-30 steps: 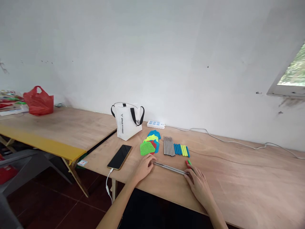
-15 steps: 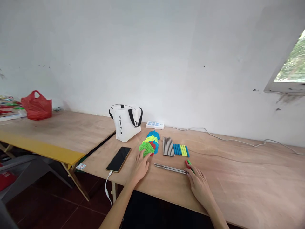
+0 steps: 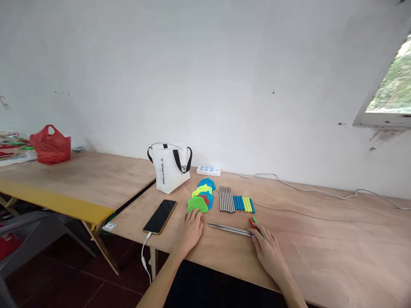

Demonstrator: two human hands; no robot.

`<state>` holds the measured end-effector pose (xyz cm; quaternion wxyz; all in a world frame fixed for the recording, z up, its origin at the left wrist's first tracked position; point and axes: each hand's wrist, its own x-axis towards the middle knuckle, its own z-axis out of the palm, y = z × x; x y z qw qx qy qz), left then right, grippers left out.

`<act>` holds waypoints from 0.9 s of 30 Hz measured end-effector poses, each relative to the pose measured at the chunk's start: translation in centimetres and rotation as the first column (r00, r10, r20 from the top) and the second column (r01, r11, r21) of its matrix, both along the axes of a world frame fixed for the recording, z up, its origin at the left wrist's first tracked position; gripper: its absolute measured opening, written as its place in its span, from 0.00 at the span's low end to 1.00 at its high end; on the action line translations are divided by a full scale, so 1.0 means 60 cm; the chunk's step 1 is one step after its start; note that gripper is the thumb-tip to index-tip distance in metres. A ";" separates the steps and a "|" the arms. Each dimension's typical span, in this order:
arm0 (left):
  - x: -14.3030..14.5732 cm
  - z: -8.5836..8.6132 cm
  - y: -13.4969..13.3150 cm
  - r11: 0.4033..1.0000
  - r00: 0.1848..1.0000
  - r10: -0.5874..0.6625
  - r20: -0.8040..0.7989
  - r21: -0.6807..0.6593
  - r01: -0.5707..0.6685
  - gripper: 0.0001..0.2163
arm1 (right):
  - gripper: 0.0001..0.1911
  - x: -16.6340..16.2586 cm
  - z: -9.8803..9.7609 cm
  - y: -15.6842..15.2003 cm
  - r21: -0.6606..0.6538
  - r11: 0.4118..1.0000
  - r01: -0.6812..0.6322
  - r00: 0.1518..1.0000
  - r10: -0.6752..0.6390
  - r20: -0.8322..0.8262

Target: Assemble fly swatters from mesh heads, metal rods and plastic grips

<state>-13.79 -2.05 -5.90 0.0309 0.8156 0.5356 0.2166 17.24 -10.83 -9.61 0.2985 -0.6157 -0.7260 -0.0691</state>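
My left hand lies on the table with its fingers stretched out. Its fingertips touch the lower edge of a green apple-shaped mesh piece, like a fly swatter head. More such pieces in red, blue and yellow overlap behind it. My right hand is closed over the right ends of thin metal rods, which point left along the table. Under its fingers stick out a red tube and a green tube. The undersides of these fingers are hidden.
Grey metal tubes stand in a row beside blue and yellow tubes. A phone with a cable lies left. Behind are a white bag and a power strip. A red plastic bag sits on another table.
My left hand has drawn back slightly toward me; its fingers now lie at the near edge of the green mesh piece instead of over it. The right hand stays put.
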 end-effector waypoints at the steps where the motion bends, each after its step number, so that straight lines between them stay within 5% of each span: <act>1: -0.002 0.005 -0.005 1.000 1.000 0.002 -0.017 -0.023 -0.002 0.16 | 0.18 -0.001 0.001 0.000 0.004 1.000 0.002 1.000 -0.002 -0.001; 6: -0.026 0.046 -0.039 0.978 0.987 -0.035 -0.158 -0.209 0.001 0.18 | 0.18 -0.003 0.004 0.000 0.020 1.000 0.005 1.000 -0.006 0.011; 10: -0.040 0.077 -0.047 0.979 0.983 -0.039 -0.177 -0.204 0.002 0.15 | 0.18 0.000 0.002 0.001 0.017 1.000 0.001 1.000 -0.002 0.026; 16: -0.038 0.059 -0.013 0.963 0.975 0.202 -0.091 -0.165 -0.214 0.26 | 0.18 -0.002 0.006 -0.001 0.008 1.000 -0.006 1.000 0.006 0.001; 20: -0.052 0.047 -0.004 0.966 0.993 0.102 -0.065 -0.231 -0.114 0.26 | 0.18 -0.008 0.012 -0.004 0.005 1.000 0.001 1.000 -0.001 -0.013; 24: -0.062 0.051 -0.007 0.952 0.994 -0.099 0.053 -0.286 0.111 0.19 | 0.18 -0.010 0.014 -0.005 0.009 1.000 0.012 1.000 -0.012 -0.003; 27: -0.058 0.052 -0.008 0.950 0.989 -0.083 0.121 -0.289 0.115 0.20 | 0.18 -0.008 0.012 -0.003 0.016 1.000 0.013 1.000 -0.013 0.003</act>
